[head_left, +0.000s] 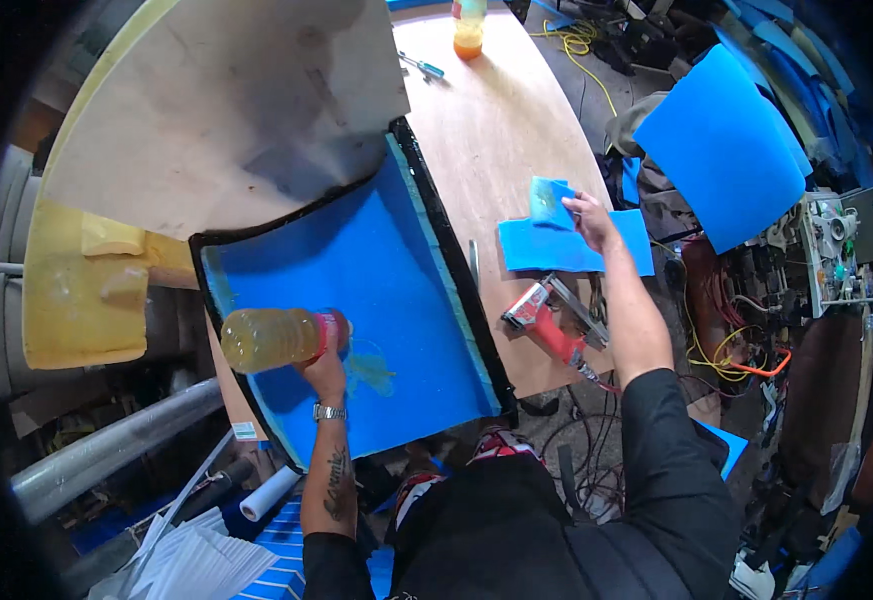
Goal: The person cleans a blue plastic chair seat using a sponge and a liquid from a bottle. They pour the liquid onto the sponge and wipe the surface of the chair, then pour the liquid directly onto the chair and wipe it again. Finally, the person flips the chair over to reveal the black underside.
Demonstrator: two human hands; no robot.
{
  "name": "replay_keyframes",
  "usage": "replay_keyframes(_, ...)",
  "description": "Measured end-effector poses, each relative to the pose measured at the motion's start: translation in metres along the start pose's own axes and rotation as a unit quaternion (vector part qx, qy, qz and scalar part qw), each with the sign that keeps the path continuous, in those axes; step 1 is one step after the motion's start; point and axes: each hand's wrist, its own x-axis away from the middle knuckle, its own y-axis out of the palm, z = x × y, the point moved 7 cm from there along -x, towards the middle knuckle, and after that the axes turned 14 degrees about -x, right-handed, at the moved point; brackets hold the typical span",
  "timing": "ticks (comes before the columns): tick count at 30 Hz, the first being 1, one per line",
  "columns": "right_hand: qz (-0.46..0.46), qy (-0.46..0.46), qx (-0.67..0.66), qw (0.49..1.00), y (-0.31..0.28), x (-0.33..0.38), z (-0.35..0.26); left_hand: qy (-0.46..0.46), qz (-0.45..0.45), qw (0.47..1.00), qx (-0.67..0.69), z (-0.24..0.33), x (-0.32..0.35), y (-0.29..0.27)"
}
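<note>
My left hand [325,370] grips a clear plastic bottle [265,340] of yellowish liquid by its red-labelled end. The bottle lies nearly sideways over a curved panel lined with blue foam [377,270], its neck end toward the right. Beside that end a yellow-green wet patch [369,370] spreads on the foam. Pinched in my right hand [593,222] is a small blue foam piece [551,204] with a yellowish smear. This hand hovers over a blue foam strip [532,250] on the wooden table. A red staple gun [552,330] rests just nearer to me.
Another bottle with orange liquid [469,38] and a screwdriver [425,68] sit on the table's far part [497,120]. A large pale curved panel [237,110] rises at the left. Blue foam sheets [722,150], hoses and yellow cords [722,362] lie at the right.
</note>
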Motion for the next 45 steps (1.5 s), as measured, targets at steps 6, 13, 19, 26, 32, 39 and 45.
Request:
replay_keyframes(6, 0.008, 0.034, 0.262, 0.964, -0.058, 0.020, 0.003, 0.009, 0.030, 0.999, 0.022, 0.002, 0.002, 0.009)
replay_keyframes(13, 0.072, -0.072, 0.366, 0.925, -0.067, 0.012, -0.005, 0.039, 0.040, 0.998, 0.040, 0.007, 0.003, 0.014)
replay_keyframes(19, 0.088, -0.280, 0.326, 0.898, 0.075, 0.111, -0.076, 0.056, 0.012, 0.998, -0.022, 0.035, 0.001, -0.003)
replay_keyframes(26, -0.405, -0.245, 0.219, 0.853, 0.370, 0.194, 0.091, 0.028, -0.182, 0.983, 0.027, 0.035, 0.008, 0.013)
replay_keyframes(32, -0.350, -0.144, 0.253, 0.890, 0.410, 0.174, 0.116, 0.214, -0.233, 0.926, -0.206, 0.064, 0.028, -0.075)
replay_keyframes(39, -0.144, -0.114, -0.244, 0.952, 0.498, 0.063, 0.147, 0.038, -0.088, 0.995, -0.039, -0.025, 0.101, -0.250)
replay_keyframes(45, -0.160, -0.144, -0.033, 0.976, 0.390, 0.216, 0.215, -0.153, -0.021, 0.987, -0.033, -0.148, 0.155, -0.320)
